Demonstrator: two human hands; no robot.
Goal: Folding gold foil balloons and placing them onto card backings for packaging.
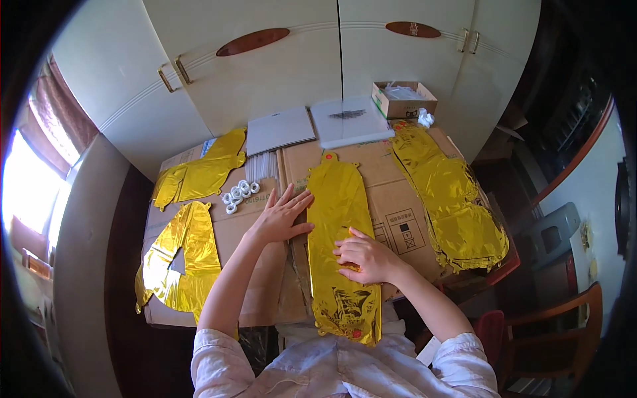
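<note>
A long, flat gold foil balloon (338, 199) lies lengthwise before me, its near end hanging at the table's front edge by my shirt. It has small tabs along its rim and a red dot at either end. My left hand (282, 215) rests at its left edge with fingers spread, the fingertips touching the foil. On the balloon's right side, my right hand (366, 257) has its fingers curled together against the foil, with a bit of gold showing under the palm. Several white ribbon rolls (240, 194) sit in a cluster left of my left hand.
Gold foil piles lie at the right (451, 199), far left (202, 169) and near left (182, 259) on the cardboard-covered table (262, 285). Behind are a white stack (280, 131), a clear plastic packet (352, 123) and a small box (405, 106). A wooden chair (557, 325) stands right.
</note>
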